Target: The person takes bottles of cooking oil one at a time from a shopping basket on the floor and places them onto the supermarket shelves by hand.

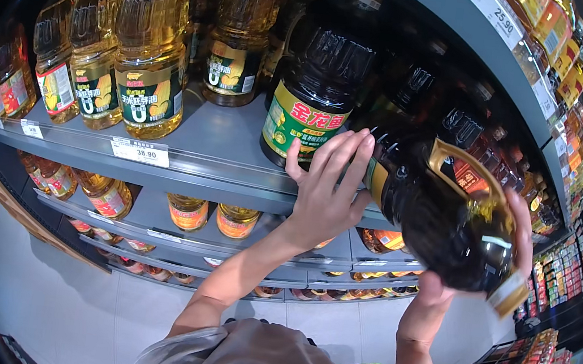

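Note:
My right hand (pixel 516 237) grips a large dark oil bottle (pixel 434 216) by its upper part. The bottle lies tilted, its gold handle (pixel 468 168) uppermost, its gold cap (pixel 508 295) towards the lower right, its base towards the shelf. Fingers apart, my left hand (pixel 330 184) is at the shelf's front edge, between that base and a standing dark bottle with a green and yellow label (pixel 304 121). Its fingers overlap the label's lower right; whether they touch either bottle is hard to tell.
Golden corn oil bottles (pixel 151 55) stand left on the grey shelf (pixel 217 124), another (pixel 237 50) farther back. A price tag (pixel 141 152) lines the front edge. Lower shelves (pixel 263 233) hold more bottles. An upper shelf edge (pixel 491 21) curves overhead at right.

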A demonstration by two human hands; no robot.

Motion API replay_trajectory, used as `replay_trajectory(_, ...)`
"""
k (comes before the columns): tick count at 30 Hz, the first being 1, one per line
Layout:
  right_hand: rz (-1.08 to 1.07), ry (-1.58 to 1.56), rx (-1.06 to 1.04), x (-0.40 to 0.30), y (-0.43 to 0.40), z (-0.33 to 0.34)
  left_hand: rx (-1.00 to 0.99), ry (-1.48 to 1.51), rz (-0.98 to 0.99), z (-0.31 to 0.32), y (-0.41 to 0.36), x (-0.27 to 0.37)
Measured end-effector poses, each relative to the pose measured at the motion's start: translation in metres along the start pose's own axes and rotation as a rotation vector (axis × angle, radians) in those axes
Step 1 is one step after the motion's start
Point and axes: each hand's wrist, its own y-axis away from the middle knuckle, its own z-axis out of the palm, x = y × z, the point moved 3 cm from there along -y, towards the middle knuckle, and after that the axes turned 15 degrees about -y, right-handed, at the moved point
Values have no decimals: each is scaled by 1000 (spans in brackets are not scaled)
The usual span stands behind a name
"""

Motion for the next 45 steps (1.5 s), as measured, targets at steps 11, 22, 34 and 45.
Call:
replay_trajectory(11,442,-359,-18,95,-63,13,-76,-98,-40,5,-6,4)
replay_trajectory(22,572,-342,-196,122,-90,40,-128,-188,-38,12,-8,8)
replay_trajectory(34,597,-103,-337,187,-91,56,-155,-330,-15,21,-7,13)
replay_trajectory(45,689,-10,-303,170,-94,60,-168,-338,-11,23,-7,12)
